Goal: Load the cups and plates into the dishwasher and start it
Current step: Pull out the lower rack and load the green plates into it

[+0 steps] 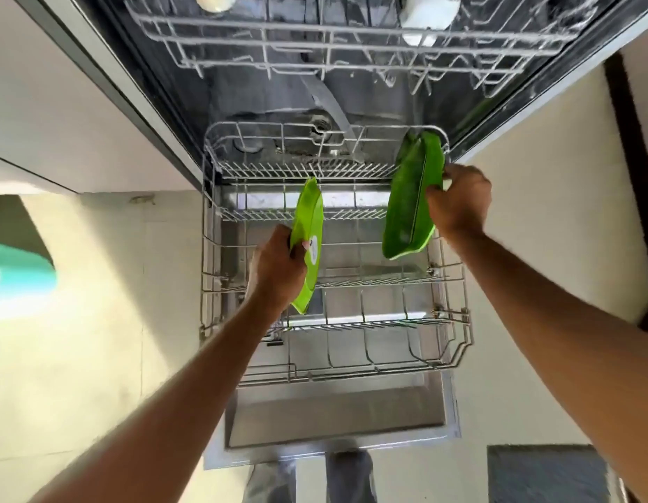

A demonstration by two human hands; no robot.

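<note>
Over lower rack (456, 343), pulled out | left hand (279, 270) curled round light-green plate (311, 219), on edge near left side | right hand (460, 201) gripping dark-green plate (413, 197) at far right corner | white cup (429, 12) seated in upper rack (264, 41) | outstanding: seat both plates, close, start.

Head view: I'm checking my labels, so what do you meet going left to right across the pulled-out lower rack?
left hand → lime-green plate that it grips, held edge-on → dark green leaf-patterned plate → right hand, which grips that plate.
</note>
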